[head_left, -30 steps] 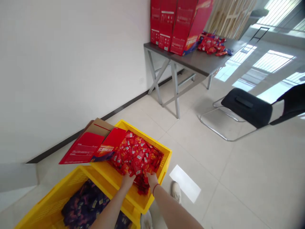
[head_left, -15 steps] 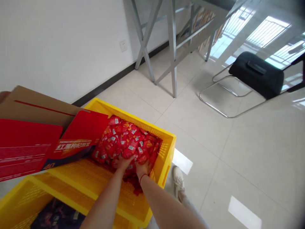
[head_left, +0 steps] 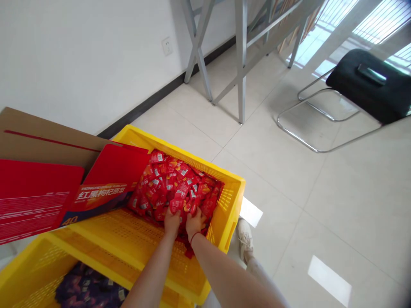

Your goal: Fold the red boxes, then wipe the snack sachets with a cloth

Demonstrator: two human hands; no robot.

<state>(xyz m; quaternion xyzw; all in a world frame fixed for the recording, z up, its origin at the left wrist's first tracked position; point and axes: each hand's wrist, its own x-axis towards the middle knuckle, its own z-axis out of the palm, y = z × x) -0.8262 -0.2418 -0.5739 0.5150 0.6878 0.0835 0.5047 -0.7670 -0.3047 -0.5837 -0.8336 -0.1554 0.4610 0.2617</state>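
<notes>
I have my left hand (head_left: 172, 221) and right hand (head_left: 195, 223) on red sachets (head_left: 170, 182) in the yellow crate (head_left: 233, 201), fingertips partly hidden, gripping or not I can't tell; a red carton (head_left: 105, 179) sits toward ten o'clock.

A wall socket (head_left: 166, 45) sits at eleven o'clock on the white wall (head_left: 80, 55), above dark skirting (head_left: 144, 105). Grey metal table legs (head_left: 241, 64) stand at twelve to one o'clock, and a black-seated chair (head_left: 369, 83) with a tubular frame at two, on pale floor tiles (head_left: 282, 171).

Thin red cord bracelet (head_left: 195, 236) on right wrist, white lace-up shoe (head_left: 245, 234), pale trousers (head_left: 261, 273)
</notes>
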